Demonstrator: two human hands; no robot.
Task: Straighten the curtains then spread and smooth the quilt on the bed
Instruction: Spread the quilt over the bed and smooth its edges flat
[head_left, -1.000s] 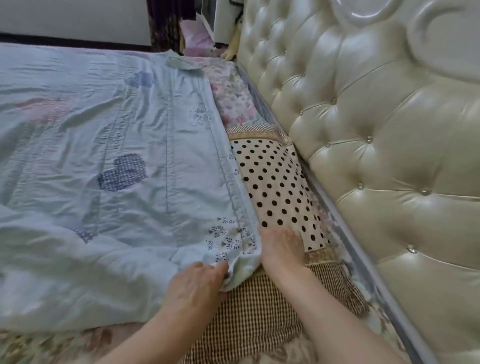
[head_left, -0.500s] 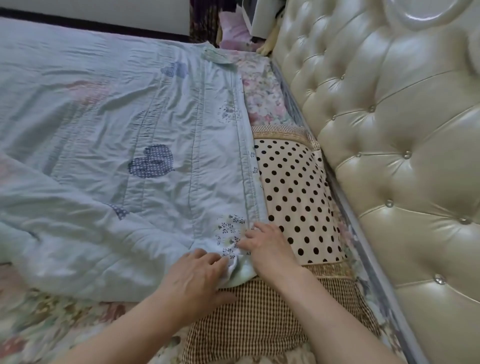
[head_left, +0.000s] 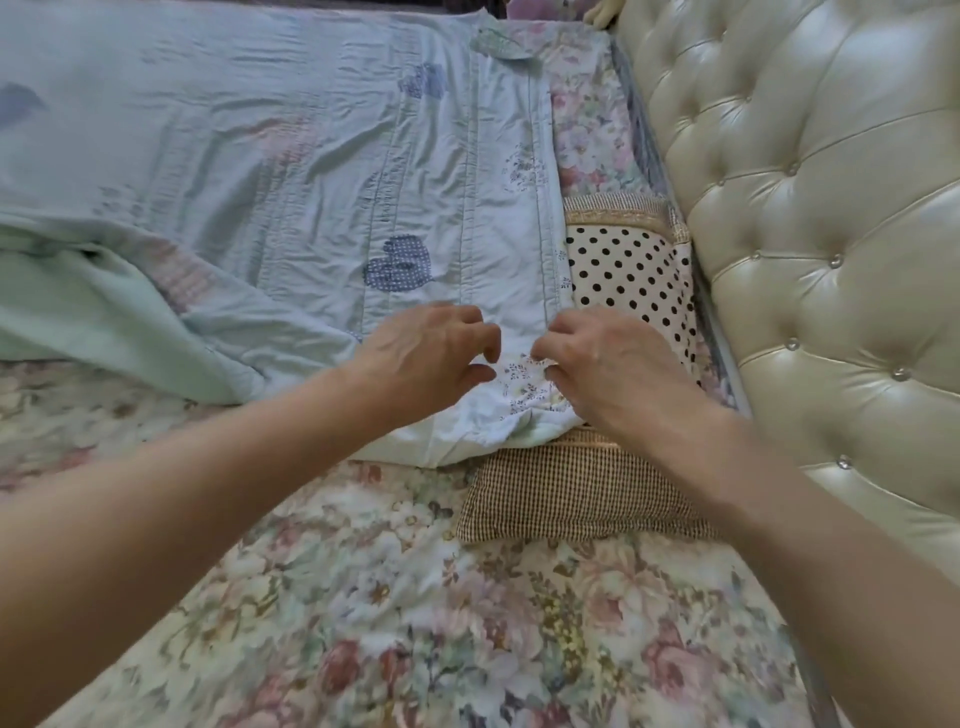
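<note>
**Both hands at the quilt's near corner**

Head view: The pale blue quilt (head_left: 322, 171) runs off the left and top edges of the frame, so its full spread cannot be seen; at left centre a fold is turned back and bunched, hiding what lies beneath. The curtains are not visible. Only a strip of the polka-dot pillow (head_left: 628, 280) shows, the quilt's right edge lying along it and the right hand covering its near end.

The left hand (head_left: 431, 358) hovers palm-down at centre frame, fingers loosely curled, thumb and forefinger parted; whether it touches the cloth is unclear. The right hand (head_left: 608, 364) rests on the quilt's flower-printed corner, fingertips bent down into the fabric, seemingly pinching it.

That corner overlaps the checked pillow (head_left: 571, 499). The tufted headboard (head_left: 810, 223) closes the right side. Bare floral sheet (head_left: 395, 613) fills the lower frame.
</note>
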